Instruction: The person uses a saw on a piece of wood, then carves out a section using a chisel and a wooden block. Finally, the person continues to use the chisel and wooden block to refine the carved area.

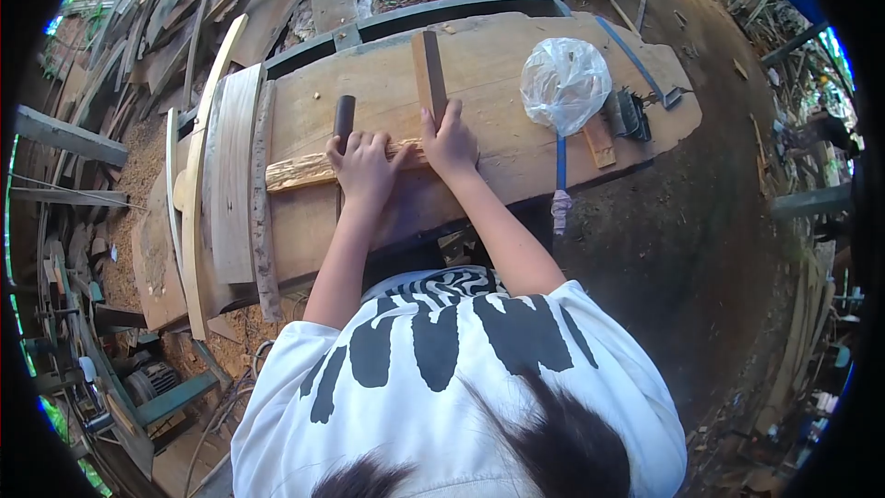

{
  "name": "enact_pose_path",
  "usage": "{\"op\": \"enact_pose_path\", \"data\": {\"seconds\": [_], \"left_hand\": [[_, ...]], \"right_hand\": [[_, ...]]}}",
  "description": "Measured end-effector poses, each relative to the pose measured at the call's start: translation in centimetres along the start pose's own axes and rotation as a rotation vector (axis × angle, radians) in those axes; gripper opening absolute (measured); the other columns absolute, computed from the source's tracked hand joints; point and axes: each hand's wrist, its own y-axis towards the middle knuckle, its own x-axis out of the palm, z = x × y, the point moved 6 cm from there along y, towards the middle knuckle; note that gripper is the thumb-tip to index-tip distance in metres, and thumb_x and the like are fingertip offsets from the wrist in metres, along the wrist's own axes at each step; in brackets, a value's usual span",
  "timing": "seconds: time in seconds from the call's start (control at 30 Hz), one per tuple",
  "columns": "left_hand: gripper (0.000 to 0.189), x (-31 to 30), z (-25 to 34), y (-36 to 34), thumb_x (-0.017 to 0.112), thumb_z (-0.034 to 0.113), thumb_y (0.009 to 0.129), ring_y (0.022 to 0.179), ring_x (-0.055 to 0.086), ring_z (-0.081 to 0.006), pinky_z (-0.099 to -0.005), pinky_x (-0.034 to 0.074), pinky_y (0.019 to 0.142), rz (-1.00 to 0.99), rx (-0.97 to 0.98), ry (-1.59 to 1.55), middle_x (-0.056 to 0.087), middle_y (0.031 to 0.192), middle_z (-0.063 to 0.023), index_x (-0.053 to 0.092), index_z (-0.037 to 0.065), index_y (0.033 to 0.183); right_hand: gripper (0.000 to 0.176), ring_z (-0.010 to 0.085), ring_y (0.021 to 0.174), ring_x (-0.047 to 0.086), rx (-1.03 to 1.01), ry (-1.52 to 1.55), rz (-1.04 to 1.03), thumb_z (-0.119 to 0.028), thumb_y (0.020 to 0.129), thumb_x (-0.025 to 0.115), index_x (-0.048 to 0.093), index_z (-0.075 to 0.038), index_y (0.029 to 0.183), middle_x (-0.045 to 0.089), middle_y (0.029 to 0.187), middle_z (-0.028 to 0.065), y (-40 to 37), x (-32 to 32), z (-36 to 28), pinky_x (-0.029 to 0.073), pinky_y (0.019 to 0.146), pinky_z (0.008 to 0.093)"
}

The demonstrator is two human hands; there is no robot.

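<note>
The rough strip [302,172] runs under the half-curled left hand [364,169] (its grip, I can't tell). The right hand [451,143] closes round a wooden block [428,69].

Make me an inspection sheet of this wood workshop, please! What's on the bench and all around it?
Surface: wooden worktop, uneven edges, a few wood chips.
Job's things: rough-faced wooden strip; wooden bar; dark cylinder, use unclear.
Clutter: long boards at the left end; plastic bag, blue-shafted tool and wood block towards the right.
Hands: right hand has its fingers around the bar; left hand lies over the strip, grip unclear.
Cables: cable-like lines at lower left, too unclear to identify.
Surroundings: scrap-wood heap beyond the bench; motor at lower left; bare ground on the right.
</note>
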Motion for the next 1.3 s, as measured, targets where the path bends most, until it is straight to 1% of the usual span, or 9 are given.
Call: {"op": "enact_pose_path", "data": {"seconds": [0.23, 0.4, 0.5, 0.73, 0.8, 1.07, 1.13, 1.23, 1.3], "left_hand": [[0.03, -0.1, 0.6, -0.1, 0.062, 0.042, 0.086, 0.085, 0.065, -0.0173, -0.0459, 0.024, 0.102, 0.126, 0.074, -0.027, 0.07, 0.083, -0.0026, 0.071, 0.013, 0.088], [0.021, 1.6, 1.2, 0.0, 0.062, 0.031, 0.087, 0.07, 0.065, -0.0229, -0.0425, 0.03, 0.1, 0.192, 0.188, -0.092, 0.069, 0.076, -0.0057, 0.065, 0.011, 0.083], [0.018, 2.1, 1.5, 0.5, 0.061, 0.023, 0.086, 0.068, 0.064, -0.025, -0.0407, 0.037, 0.096, 0.101, 0.223, -0.084, 0.066, 0.072, -0.0076, 0.058, 0.008, 0.077], [0.011, 2.9, 2.0, 0.8, 0.057, 0.011, 0.084, 0.068, 0.064, -0.0279, -0.0422, 0.045, 0.093, 0.141, 0.256, -0.051, 0.057, 0.064, -0.0119, 0.052, 0.002, 0.078], [0.012, 2.5, 2.6, 0.7, 0.056, 0.002, 0.083, 0.066, 0.061, -0.0299, -0.0414, 0.047, 0.085, 0.166, 0.292, -0.091, 0.054, 0.065, -0.0135, 0.048, 0.002, 0.074], [0.011, 1.9, 2.3, 0.4, 0.057, 0.006, 0.085, 0.078, 0.062, -0.0341, -0.0439, 0.047, 0.087, 0.101, 0.176, -0.225, 0.06, 0.075, -0.0174, 0.049, -0.001, 0.085], [0.017, 1.2, 1.3, 0.0, 0.06, 0.014, 0.088, 0.096, 0.06, -0.0343, -0.0451, 0.044, 0.095, 0.047, -0.06, -0.429, 0.063, 0.091, -0.0207, 0.054, -0.001, 0.093], [0.023, 0.7, 1.6, -0.9, 0.061, 0.023, 0.089, 0.108, 0.056, -0.0334, -0.0459, 0.038, 0.103, 0.201, 0.034, -0.303, 0.064, 0.105, -0.0194, 0.058, 0.001, 0.095], [0.023, 1.1, 1.5, -1.1, 0.06, 0.024, 0.09, 0.11, 0.056, -0.0328, -0.0463, 0.036, 0.105, 0.178, 0.02, -0.315, 0.064, 0.108, -0.0185, 0.06, 0.001, 0.096]], "right_hand": [[0.048, 0.0477, 0.073, 0.064, -0.029, 0.009, 0.008, -0.044, 0.095, 0.049, 0.037, -0.001, 0.113, 0.065, 0.077, 0.0273, -0.3, 0.1, 0.3, 0.05, 0.062, 0.0565], [0.046, 0.0455, 0.067, 0.065, -0.028, -0.009, 0.013, -0.041, 0.094, 0.051, 0.038, 0.0, 0.113, 0.065, 0.074, 0.0259, -0.2, 0.0, 0.5, 0.052, 0.059, 0.0555], [0.044, 0.0456, 0.067, 0.065, -0.024, -0.006, 0.014, -0.039, 0.093, 0.052, 0.038, -0.001, 0.111, 0.065, 0.074, 0.0255, 0.0, 0.0, 0.8, 0.052, 0.058, 0.0553], [0.044, 0.0455, 0.068, 0.065, -0.007, 0.038, 0.033, -0.039, 0.093, 0.053, 0.038, -0.001, 0.109, 0.065, 0.072, 0.0247, 0.2, 0.2, 1.0, 0.051, 0.059, 0.0552], [0.045, 0.0445, 0.066, 0.065, -0.023, 0.031, 0.047, -0.039, 0.093, 0.053, 0.038, 0.0, 0.11, 0.065, 0.072, 0.0242, 0.2, 0.2, 1.0, 0.052, 0.058, 0.0547], [0.047, 0.0438, 0.066, 0.065, -0.028, -0.031, 0.031, -0.04, 0.093, 0.053, 0.04, 0.002, 0.11, 0.065, 0.073, 0.0236, -0.1, 0.2, 0.5, 0.053, 0.057, 0.0529], [0.047, 0.0437, 0.066, 0.066, -0.032, -0.027, 0.031, -0.04, 0.093, 0.053, 0.04, 0.002, 0.11, 0.065, 0.073, 0.0237, -0.1, 0.1, 0.4, 0.053, 0.057, 0.0528], [0.047, 0.0435, 0.066, 0.066, -0.029, -0.034, 0.041, -0.04, 0.093, 0.053, 0.04, 0.002, 0.111, 0.065, 0.073, 0.0238, -0.2, 0.1, 0.2, 0.053, 0.056, 0.0528], [0.047, 0.0435, 0.066, 0.066, -0.027, -0.046, 0.05, -0.04, 0.093, 0.053, 0.04, 0.002, 0.111, 0.065, 0.073, 0.0239, -0.2, 0.0, 0.1, 0.053, 0.056, 0.0528]]}}
